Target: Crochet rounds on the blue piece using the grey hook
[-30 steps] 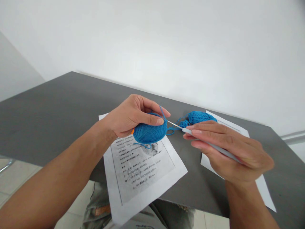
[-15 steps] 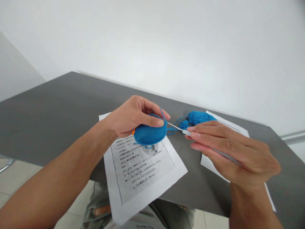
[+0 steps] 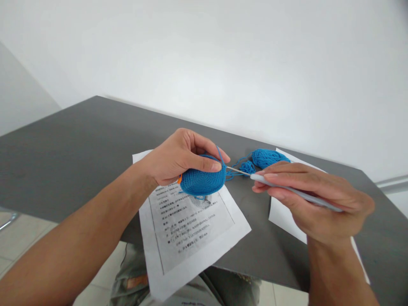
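A round blue crochet piece [image 3: 202, 182] is pinched at its upper edge between the thumb and fingers of my left hand [image 3: 188, 155]. A strand of blue yarn rises from its right edge over my left forefinger. Something small and orange [image 3: 179, 179] shows at the piece's left edge, partly hidden by the hand. My right hand [image 3: 321, 195] is closed on the grey handle of a crochet hook [image 3: 296, 192]. The hook's thin metal shaft points left, and its tip meets the right edge of the piece.
Behind the hook, a skein of blue yarn [image 3: 269, 157] and a loose tangle of yarn [image 3: 247, 167] lie on the grey table [image 3: 95, 148]. A printed sheet [image 3: 194, 250] overhangs the table's front edge. Another white sheet [image 3: 287, 219] lies under my right hand. A white wall [image 3: 204, 63] stands behind.
My right hand has rolled so that more of the hook's handle shows, and the handle has shifted slightly right. My left hand and the crochet piece have moved a little to the right.
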The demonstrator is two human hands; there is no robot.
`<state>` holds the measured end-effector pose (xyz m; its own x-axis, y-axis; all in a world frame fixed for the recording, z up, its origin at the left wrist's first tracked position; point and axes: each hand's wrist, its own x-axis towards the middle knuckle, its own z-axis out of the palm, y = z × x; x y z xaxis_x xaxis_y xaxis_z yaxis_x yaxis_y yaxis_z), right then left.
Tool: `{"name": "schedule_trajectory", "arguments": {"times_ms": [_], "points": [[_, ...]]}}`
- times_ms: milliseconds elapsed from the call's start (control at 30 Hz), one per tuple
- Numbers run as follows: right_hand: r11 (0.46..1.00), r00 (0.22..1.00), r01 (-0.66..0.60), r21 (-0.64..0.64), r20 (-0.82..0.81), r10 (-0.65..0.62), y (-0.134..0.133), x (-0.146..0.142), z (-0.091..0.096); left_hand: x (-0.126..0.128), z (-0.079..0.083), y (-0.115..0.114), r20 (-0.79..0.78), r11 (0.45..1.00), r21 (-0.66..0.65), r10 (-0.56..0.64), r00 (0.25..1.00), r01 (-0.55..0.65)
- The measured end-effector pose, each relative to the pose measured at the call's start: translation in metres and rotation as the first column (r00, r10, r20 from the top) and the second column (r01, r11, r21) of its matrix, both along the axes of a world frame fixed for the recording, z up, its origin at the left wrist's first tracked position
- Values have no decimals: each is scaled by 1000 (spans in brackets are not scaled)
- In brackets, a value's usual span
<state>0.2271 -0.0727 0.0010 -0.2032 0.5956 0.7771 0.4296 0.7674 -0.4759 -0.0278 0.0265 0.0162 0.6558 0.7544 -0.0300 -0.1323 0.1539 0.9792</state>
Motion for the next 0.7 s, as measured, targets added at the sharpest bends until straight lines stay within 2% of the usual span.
{"name": "schedule_trajectory", "arguments": {"times_ms": [167, 367, 567, 700], "points": [[988, 972, -73, -132, -233, 41, 3, -7, -8, 2, 0, -2, 50, 999, -6, 47, 998, -47], [942, 871, -207, -263, -488, 55, 8, -18, -7, 5, 0, -5, 70, 995, -18, 95, 993, -94], [869, 773, -338, -360, -633, 39, 14, -25, -9, 9, 1, -9, 111, 990, -46, 136, 984, -132], [825, 732, -373, -424, -681, -19, 18, -26, -16, 10, 0, -11, 134, 987, -67, 152, 979, -144]]}}
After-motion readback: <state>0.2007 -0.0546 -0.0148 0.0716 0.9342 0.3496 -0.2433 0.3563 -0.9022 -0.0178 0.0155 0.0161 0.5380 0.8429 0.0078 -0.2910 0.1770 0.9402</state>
